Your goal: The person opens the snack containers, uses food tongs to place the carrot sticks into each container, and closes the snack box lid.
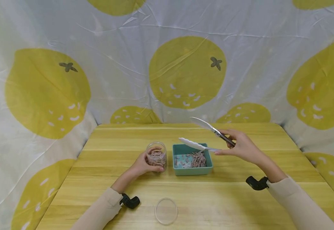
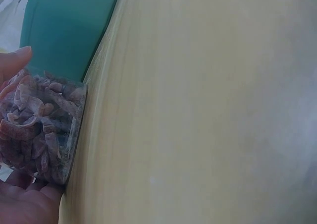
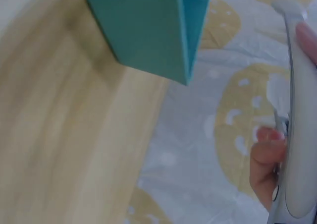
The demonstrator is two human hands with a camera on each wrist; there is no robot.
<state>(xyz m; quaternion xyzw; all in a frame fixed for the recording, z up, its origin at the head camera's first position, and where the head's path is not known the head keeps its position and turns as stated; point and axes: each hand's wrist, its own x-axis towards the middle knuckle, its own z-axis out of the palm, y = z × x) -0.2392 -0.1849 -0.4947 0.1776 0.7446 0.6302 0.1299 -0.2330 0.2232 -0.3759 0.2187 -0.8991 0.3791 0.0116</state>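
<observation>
My left hand [image 1: 142,165] grips a clear round jar [image 1: 165,157] that stands on the table left of a teal box. Brownish-pink dried strips [image 2: 37,120], dusted whitish, fill much of the jar in the left wrist view. My right hand [image 1: 243,147] holds a pair of tongs [image 1: 194,144] by its handles. Their two broad pale ends are spread wide apart above the teal box [image 1: 192,172], with nothing between them. Inside that box, similar strips [image 1: 199,160] lie heaped at the right, with small bits and white powder at the left.
A round clear lid [image 1: 166,210] lies flat near the front of the wooden table [image 1: 221,198]. Behind and beside the table hangs a white cloth [image 1: 121,73] printed with yellow fruit. Black wrist cameras sit on both sleeves.
</observation>
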